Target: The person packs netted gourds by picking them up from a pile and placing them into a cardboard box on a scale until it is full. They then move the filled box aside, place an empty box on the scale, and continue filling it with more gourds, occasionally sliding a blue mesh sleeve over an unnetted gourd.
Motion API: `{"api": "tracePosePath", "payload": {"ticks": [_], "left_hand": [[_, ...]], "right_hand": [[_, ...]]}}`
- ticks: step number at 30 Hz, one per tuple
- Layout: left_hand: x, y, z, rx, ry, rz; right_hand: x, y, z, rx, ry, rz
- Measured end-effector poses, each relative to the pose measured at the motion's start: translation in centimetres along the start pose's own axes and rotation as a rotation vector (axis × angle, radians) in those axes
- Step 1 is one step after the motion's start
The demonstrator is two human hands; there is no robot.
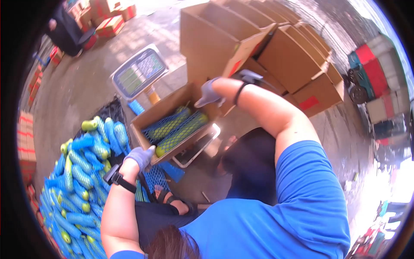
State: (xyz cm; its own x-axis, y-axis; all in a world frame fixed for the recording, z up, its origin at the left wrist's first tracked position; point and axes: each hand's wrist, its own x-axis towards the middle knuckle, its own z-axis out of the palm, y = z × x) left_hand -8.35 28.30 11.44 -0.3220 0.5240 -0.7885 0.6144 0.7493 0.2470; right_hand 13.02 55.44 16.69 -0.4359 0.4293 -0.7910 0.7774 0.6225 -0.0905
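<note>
An open cardboard box (174, 149) sits tilted in front of me on the scale. Long green gourds (183, 133) in blue netting lie side by side inside it. My left hand (140, 158), in a grey glove, is closed on the box's near left corner with the thumb at the rim. At the opposite right end, my right hand (209, 93), gloved too, grips the upper rim; some of its fingers are hidden behind the cardboard. Behind the box stands the scale's display panel (140, 72) on a post.
A large heap of netted gourds (79, 185) covers the floor at left. Nested open cartons (258, 47) stand at upper right. Taped boxes (110, 26) and a person in dark clothes (67, 30) are at the far left. A vehicle with a wheel (359, 93) stands at right.
</note>
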Motion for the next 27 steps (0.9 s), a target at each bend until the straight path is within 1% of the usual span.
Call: {"api": "tracePosePath", "payload": {"ticks": [1, 2, 3, 4, 5, 6, 7, 8, 9, 10, 11, 12, 13, 14, 15, 16, 18, 19, 20, 21, 22, 23, 24, 25, 26, 27], "left_hand": [[3.1, -1.7, 1.0, 0.008, 0.066, 0.005], [4.8, -2.7, 1.7, 0.005, 0.135, 0.118], [4.6, -1.6, 1.7, -0.046, 0.002, -0.036], [6.0, -1.8, 1.9, 0.661, 0.036, 0.312], [6.0, -0.1, 2.3, 0.760, 0.027, 0.315], [4.9, 0.4, 2.7, 0.848, 0.014, 0.282], [3.0, 1.1, 2.4, 0.828, 0.035, 0.304], [6.3, -1.6, 2.7, 0.669, 0.103, 0.280], [5.8, -2.4, 1.9, 0.701, 0.127, 0.351], [5.5, -2.6, 1.7, 0.726, 0.145, 0.441], [6.3, -3.7, 2.0, 0.743, 0.136, 0.429], [8.2, -5.8, 2.2, 0.487, 0.141, 0.311], [10.5, -8.0, 2.4, 0.230, 0.155, 0.192], [13.4, -11.2, 3.0, 0.253, 0.155, 0.180], [16.5, -15.0, 3.8, -0.031, 0.183, 0.230], [15.7, -14.0, 3.9, -0.323, 0.213, 0.285], [13.0, -12.4, 4.6, -0.485, 0.229, 0.095], [12.2, -12.1, 5.1, -0.704, 0.194, 0.102], [11.5, -11.9, 5.5, -0.917, 0.156, 0.100], [10.3, -10.5, 5.9, -0.897, 0.151, 0.087], [8.4, -8.2, 6.2, -0.997, 0.160, 0.036], [6.9, -6.7, 5.9, -1.091, 0.174, -0.020], [6.0, -6.4, 5.8, -1.074, 0.170, -0.042], [5.5, -6.3, 5.3, -1.123, 0.140, 0.011], [5.2, -6.3, 4.9, -1.171, 0.109, 0.065], [4.8, -7.4, 5.1, -1.160, 0.111, 0.043]], "right_hand": [[0.5, 0.1, 0.8, 0.032, 0.020, -0.005], [1.6, 0.7, 2.4, 0.250, 0.015, -0.082], [1.4, -0.4, 3.7, 0.168, -0.004, -0.111], [1.1, -0.7, 4.9, 0.089, -0.030, -0.143], [1.2, 0.5, 5.3, 0.117, -0.008, -0.137], [2.5, 0.4, 5.8, -0.008, 0.043, -0.184], [4.3, -0.9, 6.7, -0.133, 0.089, -0.252], [5.9, -2.3, 7.2, -0.254, 0.146, -0.318], [7.0, -3.4, 7.6, -0.362, 0.203, -0.372], [5.0, -2.3, 5.4, 0.198, 0.103, -0.147], [5.8, 0.1, 4.2, 0.193, 0.235, -0.226], [5.9, 2.9, 4.5, 0.540, 0.340, -0.344], [7.0, 4.8, 4.8, 0.795, 0.208, -0.323], [7.0, 6.0, 5.8, 0.817, 0.208, -0.335], [6.8, 7.5, 7.3, 0.934, 0.127, -0.255], [6.0, 9.0, 8.2, 1.039, 0.047, -0.171], [4.6, 9.3, 11.2, 1.332, 0.133, -0.151], [8.7, 9.6, 13.0, 1.503, 0.101, -0.196], [7.7, 8.1, 14.0, 1.522, 0.093, -0.199], [4.6, 5.4, 15.6, 1.555, 0.255, -0.291], [3.0, 4.3, 16.7, 1.576, 0.423, -0.379], [3.6, 4.9, 17.2, 1.601, 0.414, -0.375], [4.3, 5.9, 18.1, 1.078, 0.630, -0.355], [5.3, 6.9, 18.3, 0.537, 0.804, -0.329], [6.3, 7.8, 18.5, -0.016, 0.931, -0.288], [7.2, 8.3, 19.0, -0.574, 1.008, -0.239]]}}
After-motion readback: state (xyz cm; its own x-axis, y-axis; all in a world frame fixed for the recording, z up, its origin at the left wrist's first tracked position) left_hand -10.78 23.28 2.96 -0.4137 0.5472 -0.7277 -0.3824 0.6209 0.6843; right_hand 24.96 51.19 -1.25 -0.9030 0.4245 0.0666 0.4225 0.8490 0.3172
